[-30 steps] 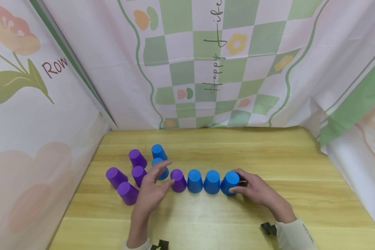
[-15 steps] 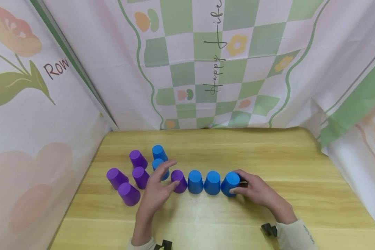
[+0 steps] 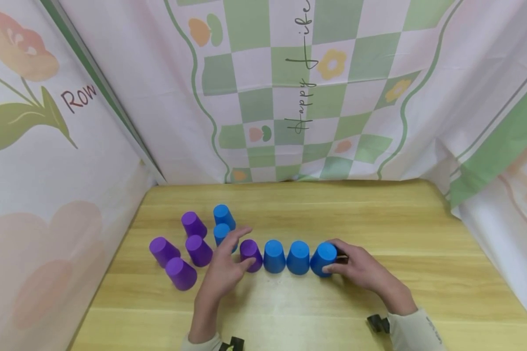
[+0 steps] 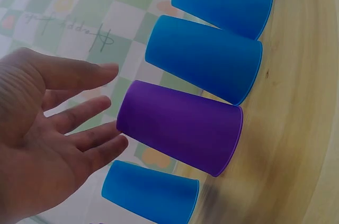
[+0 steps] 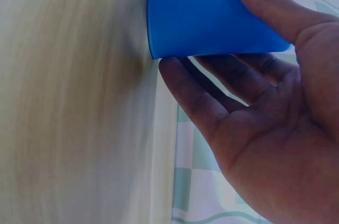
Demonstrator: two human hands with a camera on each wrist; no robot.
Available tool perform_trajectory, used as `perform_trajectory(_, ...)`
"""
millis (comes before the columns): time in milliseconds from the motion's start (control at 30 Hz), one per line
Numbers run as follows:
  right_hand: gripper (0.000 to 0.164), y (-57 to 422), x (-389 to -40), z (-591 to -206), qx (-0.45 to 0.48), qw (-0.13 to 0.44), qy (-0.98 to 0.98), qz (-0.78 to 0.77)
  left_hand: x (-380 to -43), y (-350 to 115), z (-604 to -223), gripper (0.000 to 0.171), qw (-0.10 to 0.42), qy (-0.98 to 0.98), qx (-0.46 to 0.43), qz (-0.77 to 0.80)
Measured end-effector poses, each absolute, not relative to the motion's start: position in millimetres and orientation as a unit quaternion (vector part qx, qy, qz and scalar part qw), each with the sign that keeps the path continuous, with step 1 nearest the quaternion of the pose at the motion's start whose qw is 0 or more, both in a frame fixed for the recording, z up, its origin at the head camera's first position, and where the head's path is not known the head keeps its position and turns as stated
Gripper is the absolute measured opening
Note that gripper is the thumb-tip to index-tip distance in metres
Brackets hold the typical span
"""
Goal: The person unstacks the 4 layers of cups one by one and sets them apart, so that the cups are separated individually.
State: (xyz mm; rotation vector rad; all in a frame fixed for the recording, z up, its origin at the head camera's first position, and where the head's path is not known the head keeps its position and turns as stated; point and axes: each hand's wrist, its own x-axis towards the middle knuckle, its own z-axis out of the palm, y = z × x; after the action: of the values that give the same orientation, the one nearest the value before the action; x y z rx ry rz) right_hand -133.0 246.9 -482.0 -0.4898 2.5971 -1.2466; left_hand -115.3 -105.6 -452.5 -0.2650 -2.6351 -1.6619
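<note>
Midway between the side edges of the surface point(image 3: 421, 219), the right hand point(image 3: 359, 264) pinches a blue cup point(image 3: 322, 258); the left hand point(image 3: 224, 273), fingers apart, is beside a purple cup point(image 3: 249, 249); light pressure should keep both steady.

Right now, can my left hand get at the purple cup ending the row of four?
Probably yes: the left hand is open right beside the purple cup, and the left wrist view shows nothing between them. The blue cup next to it stands close, so room on that side may be tight.
</note>
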Motion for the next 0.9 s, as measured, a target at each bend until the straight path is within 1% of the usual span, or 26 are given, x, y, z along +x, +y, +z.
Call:
perform_trajectory(567,0.047,245.9,-131.5,-481.0,-0.156,0.118,0.886,-0.421,-118.6,-100.8,-462.0,0.068,-0.031,-0.863,-0.067,-0.500)
perform_trajectory(900,0.047,246.9,-132.5,-483.1,-0.154,0.116,0.888,-0.417,-118.6,-99.4,-462.6,0.065,-0.029,-0.870,-0.071,-0.487)
